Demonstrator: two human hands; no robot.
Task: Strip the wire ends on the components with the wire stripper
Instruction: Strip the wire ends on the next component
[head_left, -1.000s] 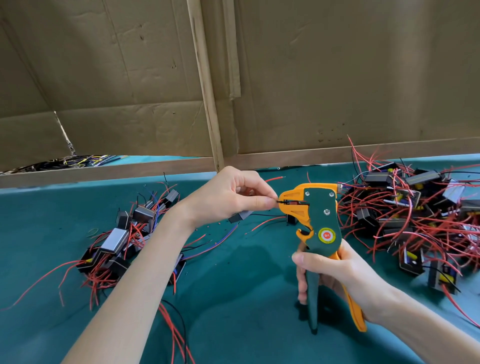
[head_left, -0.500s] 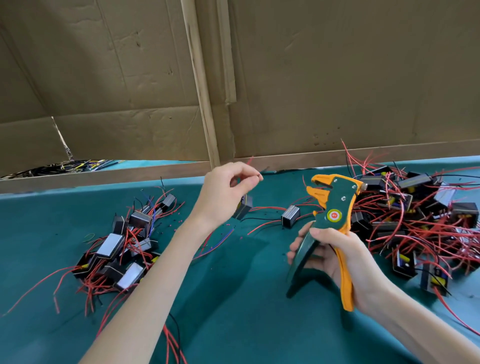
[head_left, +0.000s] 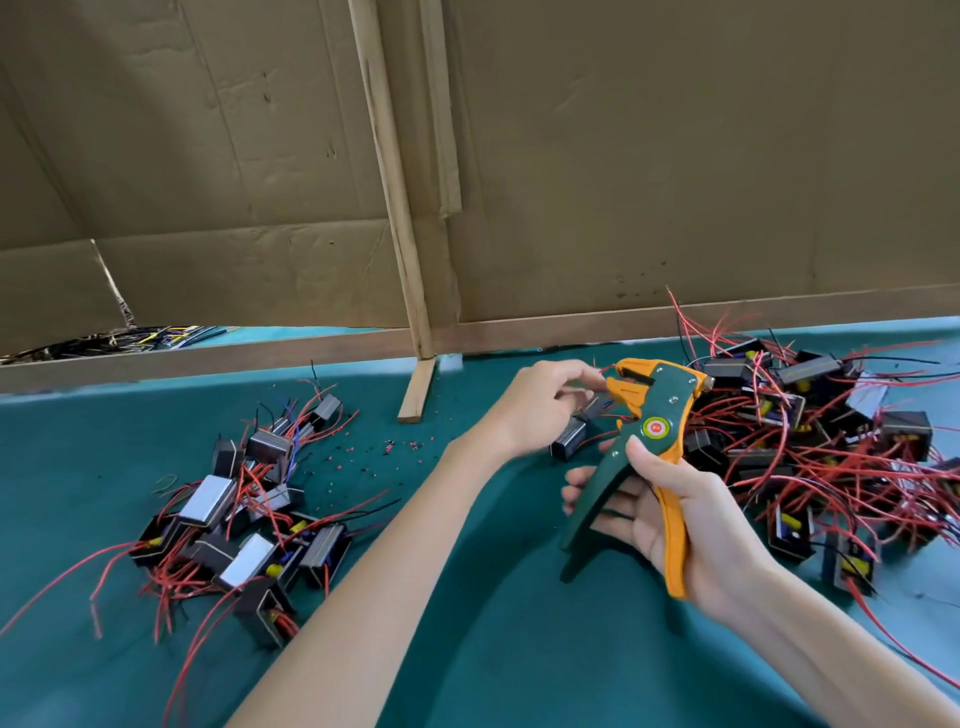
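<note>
A second ago the handles were squeezed on a black lead; then the hands drew apart. Now the left hand (head_left: 540, 410) is back at the orange-and-green pistol-grip wire stripper (head_left: 657, 415), its fingers (head_left: 584, 375) pinching a thin red wire (head_left: 604, 369) at the mouth of the jaws, which point toward ten o'clock. The small black box-shaped component (head_left: 569, 441) hangs just under that hand. The right hand (head_left: 691, 525) wraps the handles, which stand spread, so I'd say one end is done and this one is not yet cut.

I see no tray or bin. The parts lie loose on the teal cloth worktop (head_left: 493, 623): a smaller heap of wired components (head_left: 244, 514) at nine o'clock from the hands, and a larger tangled heap of wired components (head_left: 810, 436) at three o'clock, just beside the tool. Specks of stripped insulation (head_left: 363, 452) lie scattered between. Brown cardboard sheets (head_left: 675, 156) wall the back, at twelve.
</note>
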